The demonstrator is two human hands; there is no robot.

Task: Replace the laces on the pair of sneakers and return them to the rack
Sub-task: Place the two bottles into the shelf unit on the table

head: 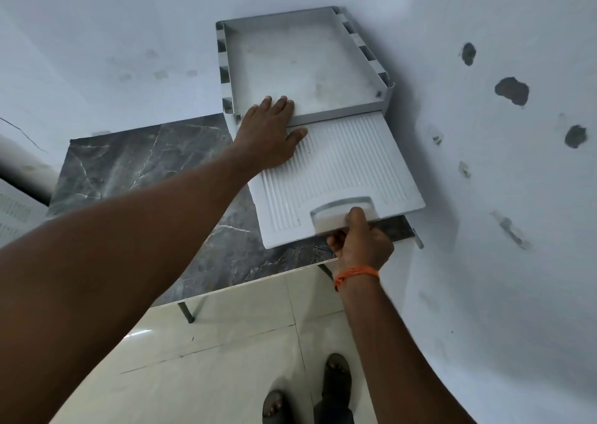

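Observation:
A white plastic rack point(307, 61) stands on a dark marble-patterned table point(135, 165) against the wall. A ribbed white door panel point(342, 165) of the rack is swung out toward me. My left hand point(271, 132) lies flat with straight fingers on the rack's top front edge, thumb on the panel. My right hand point(358, 239) grips the recessed handle point(336, 213) at the panel's near edge, an orange thread band on its wrist. No sneakers or laces are in view.
The rack's top tray is bare and dusty. A white wall with several chipped grey patches point(512, 90) runs close along the right. Pale floor tiles point(232, 352) and my sandalled feet point(336, 378) lie below the table's front edge.

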